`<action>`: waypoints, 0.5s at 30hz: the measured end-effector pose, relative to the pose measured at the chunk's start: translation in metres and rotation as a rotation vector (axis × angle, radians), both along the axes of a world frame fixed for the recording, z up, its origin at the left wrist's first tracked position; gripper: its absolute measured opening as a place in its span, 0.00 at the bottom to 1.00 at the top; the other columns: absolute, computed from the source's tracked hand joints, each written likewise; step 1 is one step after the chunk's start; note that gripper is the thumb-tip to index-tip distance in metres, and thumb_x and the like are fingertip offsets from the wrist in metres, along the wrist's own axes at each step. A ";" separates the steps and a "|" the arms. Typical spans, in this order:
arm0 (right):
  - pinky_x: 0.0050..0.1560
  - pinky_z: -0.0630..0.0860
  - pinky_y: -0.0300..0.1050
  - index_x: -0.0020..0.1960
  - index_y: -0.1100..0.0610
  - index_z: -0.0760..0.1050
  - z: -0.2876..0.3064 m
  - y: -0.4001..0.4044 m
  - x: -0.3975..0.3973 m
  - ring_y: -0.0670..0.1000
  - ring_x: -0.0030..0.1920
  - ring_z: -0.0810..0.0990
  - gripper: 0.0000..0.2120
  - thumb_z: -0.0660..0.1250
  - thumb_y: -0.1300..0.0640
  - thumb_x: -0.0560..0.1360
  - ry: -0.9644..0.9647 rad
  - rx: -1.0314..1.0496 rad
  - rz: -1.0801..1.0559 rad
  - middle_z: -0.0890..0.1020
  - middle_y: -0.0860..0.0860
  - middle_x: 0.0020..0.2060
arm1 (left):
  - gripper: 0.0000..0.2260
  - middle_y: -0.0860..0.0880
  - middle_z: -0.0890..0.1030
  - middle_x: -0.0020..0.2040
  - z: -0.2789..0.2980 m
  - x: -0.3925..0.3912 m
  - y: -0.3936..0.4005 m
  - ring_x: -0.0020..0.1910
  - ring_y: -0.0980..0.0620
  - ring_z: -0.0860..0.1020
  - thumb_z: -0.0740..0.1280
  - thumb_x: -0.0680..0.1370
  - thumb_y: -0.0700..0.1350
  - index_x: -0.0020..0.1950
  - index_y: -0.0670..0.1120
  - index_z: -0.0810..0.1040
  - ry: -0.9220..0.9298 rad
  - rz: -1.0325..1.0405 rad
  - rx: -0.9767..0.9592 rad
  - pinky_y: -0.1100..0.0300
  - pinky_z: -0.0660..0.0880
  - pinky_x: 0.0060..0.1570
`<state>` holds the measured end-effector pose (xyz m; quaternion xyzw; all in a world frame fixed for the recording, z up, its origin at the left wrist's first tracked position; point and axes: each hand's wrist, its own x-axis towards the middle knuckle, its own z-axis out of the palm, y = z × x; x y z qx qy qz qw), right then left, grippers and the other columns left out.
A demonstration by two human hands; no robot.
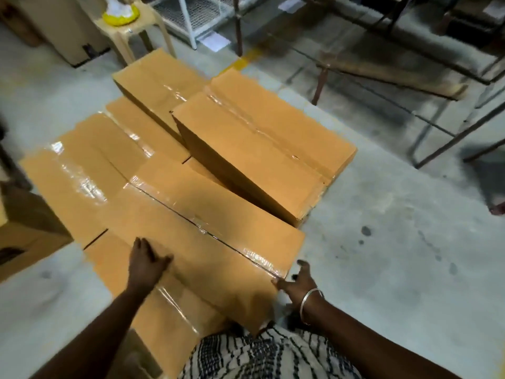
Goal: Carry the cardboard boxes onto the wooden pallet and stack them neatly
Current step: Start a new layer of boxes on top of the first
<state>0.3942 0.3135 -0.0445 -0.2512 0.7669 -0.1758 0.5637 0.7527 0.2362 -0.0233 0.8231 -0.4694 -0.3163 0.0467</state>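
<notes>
On top of the stack (114, 170), the nearest box (207, 228) lies long, stiff, tape-slick; left hand (147, 262) presses flat, right hand (297, 283) splayed at its corner. Best gripped by both ends.

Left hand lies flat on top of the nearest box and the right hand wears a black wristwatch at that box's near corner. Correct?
Not quite. In the head view the right hand wears a thin silver bangle, not a black wristwatch. The rest holds: the left hand lies flat on the nearest box.
</notes>
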 end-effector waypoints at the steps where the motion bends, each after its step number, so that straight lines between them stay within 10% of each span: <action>1: 0.63 0.74 0.61 0.76 0.53 0.54 0.000 -0.011 -0.013 0.62 0.66 0.73 0.54 0.81 0.46 0.60 0.084 -0.072 0.069 0.72 0.61 0.67 | 0.37 0.35 0.66 0.74 0.003 -0.021 0.028 0.72 0.36 0.64 0.73 0.74 0.52 0.74 0.34 0.63 0.057 0.108 -0.044 0.44 0.63 0.70; 4: 0.67 0.71 0.59 0.77 0.54 0.57 0.002 -0.043 -0.041 0.61 0.71 0.68 0.53 0.83 0.53 0.60 0.133 -0.204 0.170 0.68 0.58 0.71 | 0.31 0.36 0.77 0.65 0.006 -0.086 0.099 0.63 0.38 0.76 0.69 0.77 0.53 0.74 0.38 0.65 0.160 0.282 0.010 0.49 0.71 0.59; 8: 0.61 0.76 0.55 0.66 0.54 0.67 -0.005 -0.068 -0.063 0.58 0.60 0.77 0.41 0.83 0.51 0.59 0.113 -0.219 0.340 0.77 0.54 0.59 | 0.47 0.48 0.79 0.65 -0.025 -0.141 0.149 0.62 0.45 0.78 0.74 0.62 0.65 0.77 0.54 0.62 0.490 0.395 0.090 0.51 0.75 0.59; 12: 0.49 0.75 0.46 0.57 0.53 0.68 0.007 -0.073 -0.072 0.55 0.48 0.80 0.31 0.82 0.56 0.62 0.095 -0.246 0.335 0.79 0.50 0.48 | 0.42 0.54 0.78 0.65 -0.039 -0.158 0.146 0.64 0.45 0.76 0.81 0.58 0.55 0.68 0.66 0.65 0.714 0.559 -0.009 0.45 0.74 0.63; 15: 0.46 0.72 0.44 0.56 0.55 0.69 0.010 -0.071 -0.074 0.56 0.46 0.79 0.29 0.82 0.58 0.62 0.083 -0.271 0.308 0.79 0.49 0.44 | 0.35 0.48 0.75 0.68 -0.012 -0.169 0.126 0.61 0.44 0.75 0.71 0.73 0.34 0.73 0.59 0.62 0.773 0.651 -0.052 0.54 0.75 0.53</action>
